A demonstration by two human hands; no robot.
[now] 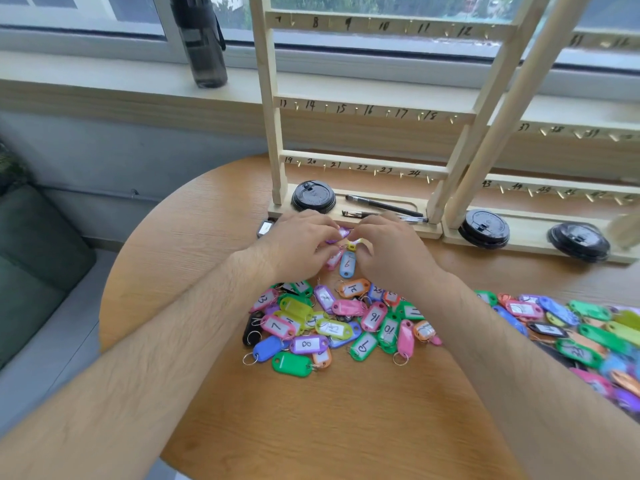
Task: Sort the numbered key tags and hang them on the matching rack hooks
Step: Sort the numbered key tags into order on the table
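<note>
While every visible hook on the wooden rack (363, 164) at 12 o'clock hangs bare, my left hand (298, 244) and right hand (391, 251) pinch a small bunch of key tags (347, 265) with curled fingers; the main pile (329, 323) lies unsorted on the counter (311, 427) at 6 o'clock.

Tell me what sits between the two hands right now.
Head view: a few key tags sit between the left hand and right hand: a purple tag, yellow tag, pink tag and blue tag.
</note>
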